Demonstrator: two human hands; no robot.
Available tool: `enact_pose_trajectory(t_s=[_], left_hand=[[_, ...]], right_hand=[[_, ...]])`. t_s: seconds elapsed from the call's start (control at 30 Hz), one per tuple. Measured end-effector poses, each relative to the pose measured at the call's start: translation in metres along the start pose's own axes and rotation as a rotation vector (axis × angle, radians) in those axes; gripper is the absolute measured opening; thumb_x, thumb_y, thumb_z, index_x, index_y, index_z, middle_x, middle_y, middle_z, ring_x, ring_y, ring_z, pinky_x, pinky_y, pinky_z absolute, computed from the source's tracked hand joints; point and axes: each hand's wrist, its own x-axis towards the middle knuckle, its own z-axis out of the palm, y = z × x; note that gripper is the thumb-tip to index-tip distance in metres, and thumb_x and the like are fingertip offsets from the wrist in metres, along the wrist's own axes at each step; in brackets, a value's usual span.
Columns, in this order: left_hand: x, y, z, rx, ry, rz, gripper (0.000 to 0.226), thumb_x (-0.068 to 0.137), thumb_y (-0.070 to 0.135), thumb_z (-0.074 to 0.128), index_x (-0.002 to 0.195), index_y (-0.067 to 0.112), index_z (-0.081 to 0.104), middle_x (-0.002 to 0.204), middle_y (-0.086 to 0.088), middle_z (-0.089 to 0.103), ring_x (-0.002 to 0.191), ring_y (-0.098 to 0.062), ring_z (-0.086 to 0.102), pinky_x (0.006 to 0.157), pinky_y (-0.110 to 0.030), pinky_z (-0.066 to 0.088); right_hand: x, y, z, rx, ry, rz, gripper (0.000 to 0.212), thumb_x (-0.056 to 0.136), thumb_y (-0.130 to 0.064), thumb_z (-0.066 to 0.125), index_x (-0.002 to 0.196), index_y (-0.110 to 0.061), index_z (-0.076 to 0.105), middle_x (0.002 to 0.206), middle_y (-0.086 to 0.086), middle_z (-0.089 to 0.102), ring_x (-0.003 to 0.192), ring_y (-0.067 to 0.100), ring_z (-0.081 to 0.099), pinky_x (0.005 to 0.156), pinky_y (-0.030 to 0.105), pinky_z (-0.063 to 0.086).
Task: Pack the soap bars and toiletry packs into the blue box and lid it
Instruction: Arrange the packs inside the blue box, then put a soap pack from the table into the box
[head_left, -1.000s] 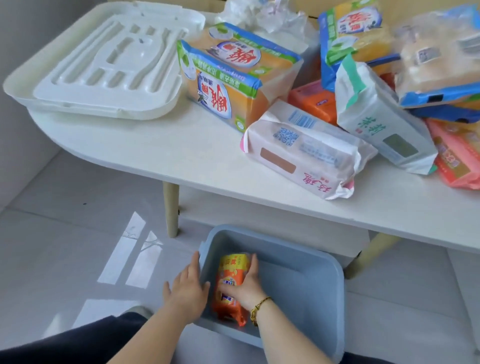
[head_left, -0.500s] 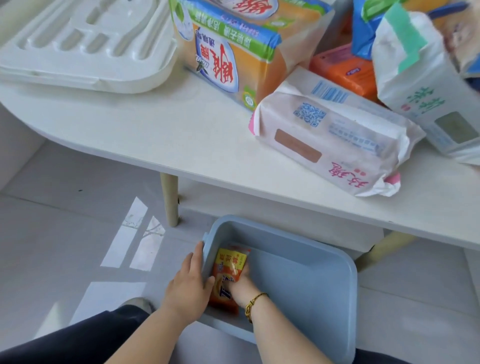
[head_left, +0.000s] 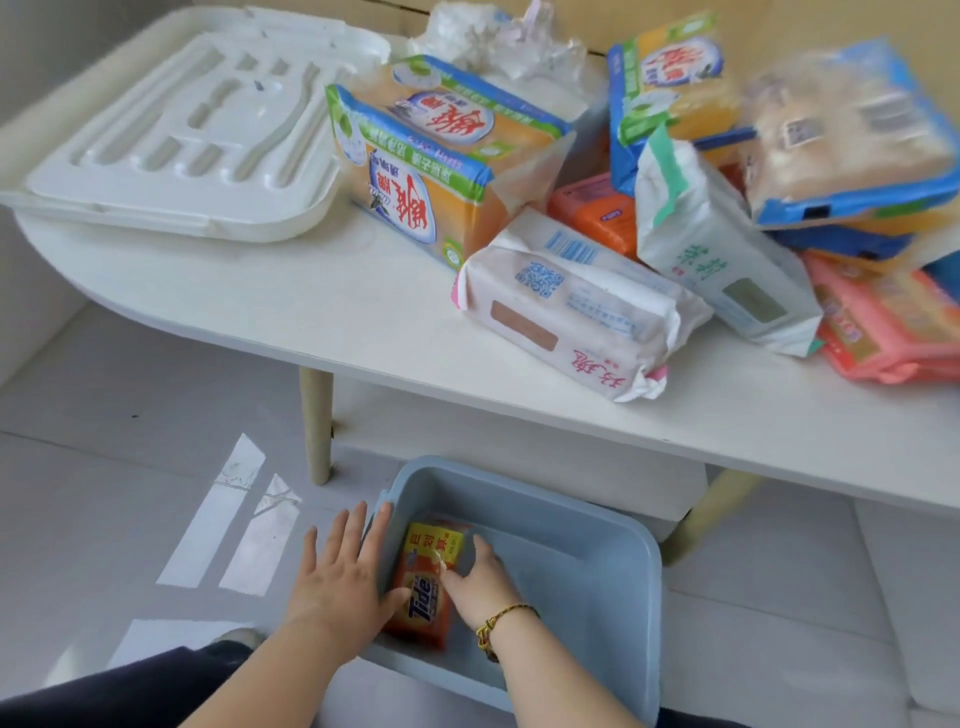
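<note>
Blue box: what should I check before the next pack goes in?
1. Soap bar inside the blue box, by its left wall: ok.
2. Right hand off the soap bar: not ok, it touches the bar.
3. Left hand steadying the box wall: ok.
4. Room in the box: ok, right part bare.
5. Packs waiting on the table: ok.
6. Lid off, lying on the table: ok.
</note>
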Motion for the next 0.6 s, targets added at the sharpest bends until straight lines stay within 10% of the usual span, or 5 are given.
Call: enact_pose_trajectory(t_s=[0.3, 0.43, 0.5, 0.6], left_hand=[[-0.048, 0.01, -0.053, 0.035, 0.065, 0.084, 0.064, 0.096, 0.04, 0.032, 0.146, 0.02, -0.003, 0.157, -0.004, 0.0, 0.144, -0.021, -0.004, 0.117, -0.043, -0.003], [-0.088, 0.026, -0.108, -0.137, 0.607, 0.332, 0.045, 0.085, 0.026, 0.06, 0.128, 0.02, 0.049, 0.137, -0.005, 0.05, 0.129, -0.016, 0.045, 0.106, -0.027, 0.035], [-0.109, 0.025, -0.126, -0.193, 0.903, 0.485, 0.023, 0.068, 0.023, 0.066, 0.091, 0.019, 0.071, 0.093, -0.001, 0.073, 0.089, -0.016, 0.068, 0.079, -0.024, 0.049], [-0.128, 0.019, -0.148, -0.265, 1.048, 0.51, 0.037, 0.072, 0.028, 0.042, 0.098, 0.013, 0.064, 0.092, -0.009, 0.072, 0.094, -0.02, 0.051, 0.083, -0.031, 0.035]], right_hand=[[-0.127, -0.054, -0.08, -0.045, 0.111, -0.372, 0.041, 0.092, -0.025, 0.046, 0.132, -0.017, 0.045, 0.122, 0.004, 0.059, 0.098, 0.009, 0.055, 0.09, 0.022, 0.041], [-0.193, -0.072, -0.139, 0.14, 0.71, -0.798, 0.014, 0.082, -0.007, 0.061, 0.093, -0.015, 0.065, 0.052, -0.011, 0.051, 0.049, -0.004, 0.048, 0.057, 0.006, 0.038], [-0.216, -0.079, -0.172, 0.12, 0.971, -0.884, 0.015, 0.079, -0.002, 0.063, 0.091, -0.01, 0.065, 0.05, -0.013, 0.047, 0.051, -0.004, 0.049, 0.054, 0.004, 0.036], [-0.228, -0.092, -0.219, 0.16, 1.25, -0.85, 0.024, 0.081, -0.005, 0.062, 0.105, -0.004, 0.059, 0.078, 0.002, 0.058, 0.071, 0.01, 0.05, 0.063, 0.015, 0.036]])
